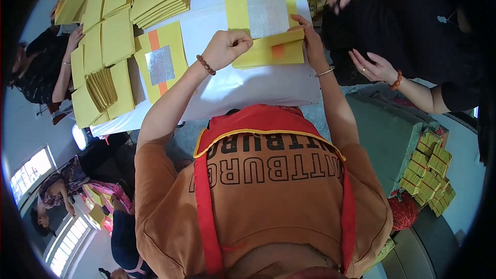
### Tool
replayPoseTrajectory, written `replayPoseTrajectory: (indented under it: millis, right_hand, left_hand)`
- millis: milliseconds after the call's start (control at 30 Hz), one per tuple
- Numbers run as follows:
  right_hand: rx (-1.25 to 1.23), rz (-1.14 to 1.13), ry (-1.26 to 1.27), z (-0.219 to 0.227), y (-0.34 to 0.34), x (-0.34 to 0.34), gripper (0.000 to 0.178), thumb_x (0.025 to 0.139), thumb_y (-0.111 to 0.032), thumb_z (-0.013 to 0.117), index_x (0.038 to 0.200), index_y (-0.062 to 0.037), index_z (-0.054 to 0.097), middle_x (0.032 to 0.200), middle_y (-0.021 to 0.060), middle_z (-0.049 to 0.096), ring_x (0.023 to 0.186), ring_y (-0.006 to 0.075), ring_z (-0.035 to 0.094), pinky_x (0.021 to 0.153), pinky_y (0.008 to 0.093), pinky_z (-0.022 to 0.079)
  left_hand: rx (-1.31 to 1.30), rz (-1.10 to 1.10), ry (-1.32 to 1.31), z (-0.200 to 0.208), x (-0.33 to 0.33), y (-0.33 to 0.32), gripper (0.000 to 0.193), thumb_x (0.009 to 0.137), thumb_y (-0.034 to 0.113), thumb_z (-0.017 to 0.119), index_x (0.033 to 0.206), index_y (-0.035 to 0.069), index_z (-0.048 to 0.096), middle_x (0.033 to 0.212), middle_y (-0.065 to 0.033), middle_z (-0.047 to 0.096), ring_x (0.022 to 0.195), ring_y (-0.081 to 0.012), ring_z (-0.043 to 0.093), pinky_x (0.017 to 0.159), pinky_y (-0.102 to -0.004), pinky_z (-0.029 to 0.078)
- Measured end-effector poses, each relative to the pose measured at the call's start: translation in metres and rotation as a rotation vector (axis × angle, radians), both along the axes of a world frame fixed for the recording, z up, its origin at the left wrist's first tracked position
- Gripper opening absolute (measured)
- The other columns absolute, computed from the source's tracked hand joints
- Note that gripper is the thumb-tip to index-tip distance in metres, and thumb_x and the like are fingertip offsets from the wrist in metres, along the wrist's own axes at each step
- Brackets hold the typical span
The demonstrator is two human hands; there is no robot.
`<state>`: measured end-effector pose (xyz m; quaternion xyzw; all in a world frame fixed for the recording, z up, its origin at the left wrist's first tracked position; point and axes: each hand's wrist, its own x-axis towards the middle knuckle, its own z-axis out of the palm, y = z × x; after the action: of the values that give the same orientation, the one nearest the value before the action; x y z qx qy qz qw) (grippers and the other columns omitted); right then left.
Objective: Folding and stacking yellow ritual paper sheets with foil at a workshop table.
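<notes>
1. Table (243, 90): white top, upper centre of the frame, front edge curved by the lens.
2. Floor (385, 139): grey-green, right of centre, below the table edge.
3. Floor strip (467, 175): pale grey, far right.
4. Windows (30, 171): barred panes, lower left, bright with daylight; a second set (70, 243) lies below them, near the bottom edge.
5. Wall (20, 124): pale blue-grey, left side, above the windows.
6. Bundles (428, 173): stacked yellow-green packs, right side, on the floor.
7. Red ball (403, 211): netted or wound, just below the bundles.
8. Light: daylight, even, strongest on the table top.
</notes>
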<state>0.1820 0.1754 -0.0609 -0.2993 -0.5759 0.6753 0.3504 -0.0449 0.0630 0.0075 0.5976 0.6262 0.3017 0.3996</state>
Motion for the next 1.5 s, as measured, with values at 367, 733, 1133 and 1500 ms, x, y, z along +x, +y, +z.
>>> replayPoseTrajectory:
  millis: [367, 733, 1133, 1500]
  right_hand:
    - [0.256, 0.095, -0.034, 0.002, 0.002, 0.000, 0.028, 0.086, -0.019, 0.057, 0.106, -0.0001, 0.055, 0.129, 0.0062, 0.038, 0.112, 0.0147, 0.043, 0.092, 0.0274, 0.036]
    - [0.214, 0.071, -0.106, -0.002, 0.009, 0.004, 0.022, 0.073, -0.002, 0.064, 0.095, -0.0051, 0.061, 0.126, 0.0060, 0.041, 0.118, 0.0173, 0.039, 0.092, 0.0297, 0.037]
    - [0.790, 0.338, -0.491, 0.063, -0.016, 0.034, 0.018, 0.076, -0.016, 0.064, 0.093, -0.0117, 0.062, 0.103, 0.0051, 0.061, 0.101, 0.0218, 0.053, 0.092, 0.0338, 0.032]
    - [0.265, -0.095, -0.415, 0.050, -0.013, -0.011, 0.029, 0.082, -0.028, 0.060, 0.095, -0.0022, 0.058, 0.058, 0.0040, 0.052, 0.051, 0.0072, 0.044, 0.046, 0.0244, 0.034]
  left_hand:
    - [-0.115, 0.169, -0.289, -0.006, -0.009, 0.010, 0.021, 0.082, 0.019, 0.056, 0.081, -0.001, 0.062, 0.060, 0.0001, 0.052, 0.053, -0.0065, 0.043, 0.049, -0.0233, 0.038]
    - [0.472, -0.188, 0.504, -0.025, -0.035, 0.001, 0.049, 0.064, 0.014, 0.061, 0.113, 0.010, 0.056, 0.116, -0.0085, 0.052, 0.110, -0.0286, 0.043, 0.092, -0.0371, 0.035]
    - [0.350, -0.045, 0.313, 0.005, -0.004, -0.054, 0.020, 0.079, 0.013, 0.054, 0.098, 0.009, 0.061, 0.084, -0.0093, 0.061, 0.083, -0.0241, 0.056, 0.074, -0.0354, 0.039]
    - [-0.249, 0.429, -0.455, -0.029, -0.009, -0.018, 0.025, 0.086, 0.024, 0.055, 0.093, 0.000, 0.063, 0.057, 0.0021, 0.050, 0.045, -0.0038, 0.039, 0.041, -0.0205, 0.030]
